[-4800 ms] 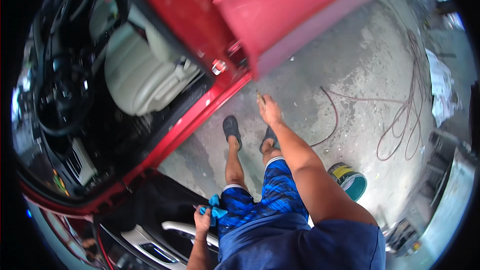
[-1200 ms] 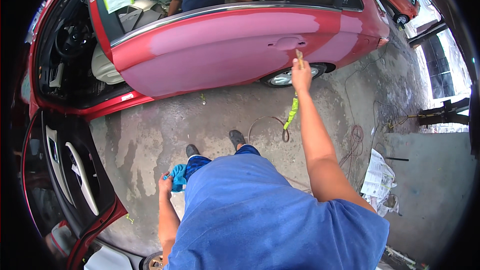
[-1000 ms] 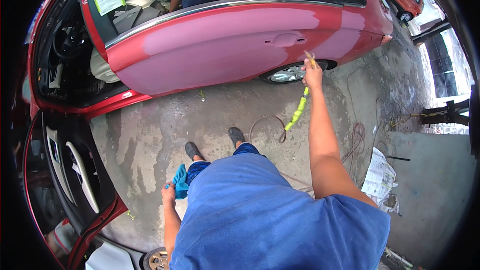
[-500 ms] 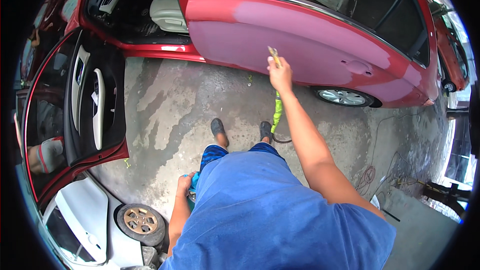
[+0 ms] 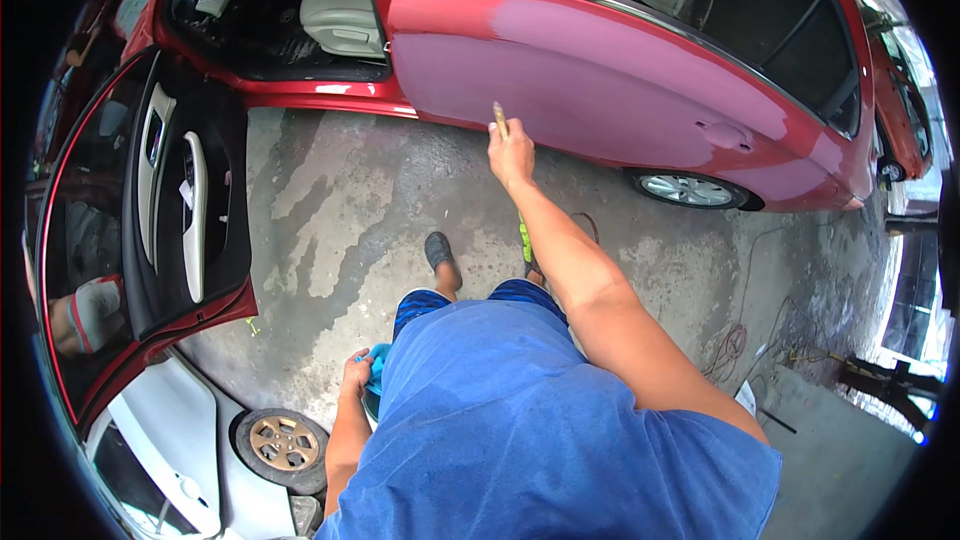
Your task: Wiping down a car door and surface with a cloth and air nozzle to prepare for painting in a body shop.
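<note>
Upper centre, my curled right hand (image 5: 512, 152) is gripping a slim tool (image 5: 500, 119), apparently for aiming doorward; lower left, my left hand (image 5: 357, 371) is clutching blue cloth (image 5: 378, 364).

Right of the fingers (image 5: 360, 354) of the left hand (image 5: 357, 372) spreads a faded plain-blue cloth T-shirt (image 5: 500, 410), its loose short sleeve (image 5: 700, 450) ending above the elbow. Above those fingers show blue-and-black patterned fabric shorts (image 5: 420, 306), pale-edged at the hem. A dark grey, rounded, closed-toe shoe (image 5: 437, 248) lies between them and the right hand's (image 5: 512, 154) fingers.
</note>
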Tool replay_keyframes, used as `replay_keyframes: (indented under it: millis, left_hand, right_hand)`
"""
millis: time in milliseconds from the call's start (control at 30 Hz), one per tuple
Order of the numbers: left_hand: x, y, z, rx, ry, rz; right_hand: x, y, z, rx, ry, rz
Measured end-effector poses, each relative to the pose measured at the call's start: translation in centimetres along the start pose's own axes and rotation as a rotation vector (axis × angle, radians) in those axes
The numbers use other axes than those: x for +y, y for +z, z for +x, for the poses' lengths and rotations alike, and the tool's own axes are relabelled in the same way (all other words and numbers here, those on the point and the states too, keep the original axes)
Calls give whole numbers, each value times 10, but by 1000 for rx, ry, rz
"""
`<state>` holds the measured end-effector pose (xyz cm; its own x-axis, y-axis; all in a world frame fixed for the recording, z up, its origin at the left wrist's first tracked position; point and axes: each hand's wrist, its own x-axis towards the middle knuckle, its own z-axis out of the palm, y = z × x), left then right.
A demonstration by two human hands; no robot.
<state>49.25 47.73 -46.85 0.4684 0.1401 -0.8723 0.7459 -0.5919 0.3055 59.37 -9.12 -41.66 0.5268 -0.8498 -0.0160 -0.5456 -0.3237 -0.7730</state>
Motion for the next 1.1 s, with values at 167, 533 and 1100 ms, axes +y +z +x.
replay_keyframes:
  millis: [167,533,1100]
  left_hand:
    - [32,20,5,64,136,102]
    - [97,98,-17,32,259,235]
    - [20,107,-24,98,196,121]
  right_hand:
    - [63,-82,3,177,210,59]
    - [236,-303,27,475,229,-138]
    - [115,-96,15,-105,128,29]
